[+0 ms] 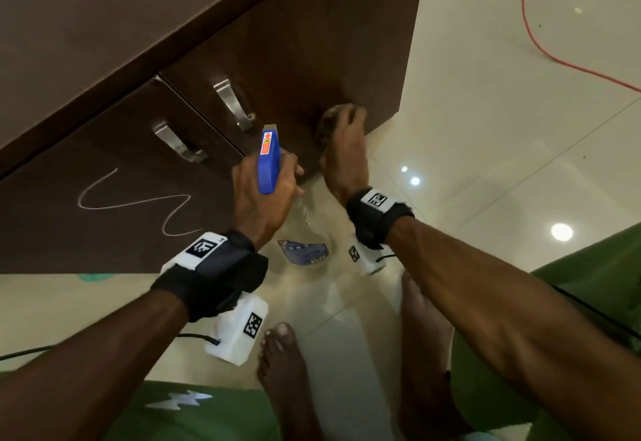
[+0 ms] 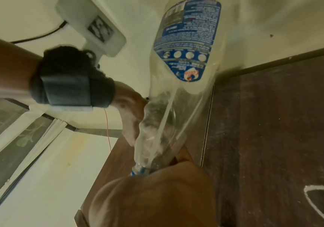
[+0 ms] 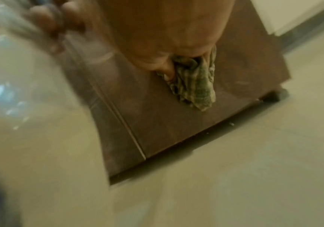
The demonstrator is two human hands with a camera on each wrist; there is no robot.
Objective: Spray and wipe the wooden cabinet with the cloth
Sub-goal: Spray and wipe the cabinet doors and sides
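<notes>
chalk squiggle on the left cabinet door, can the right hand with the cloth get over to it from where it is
Probably yes. The right hand presses the cloth low on the right door, and the chalk squiggle lies open on the left door. Only the left hand, holding the spray bottle, sits between them.

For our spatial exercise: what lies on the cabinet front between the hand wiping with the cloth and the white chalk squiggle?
In the head view, two metal handles and the door seam, with the spray bottle held in front.

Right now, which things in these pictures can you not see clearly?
- Cloth: in the head view the right hand covers most of it.
- Spray bottle: its trigger is hidden by the left hand.
- Cabinet: right wrist view blurred; wetness unclear.
</notes>
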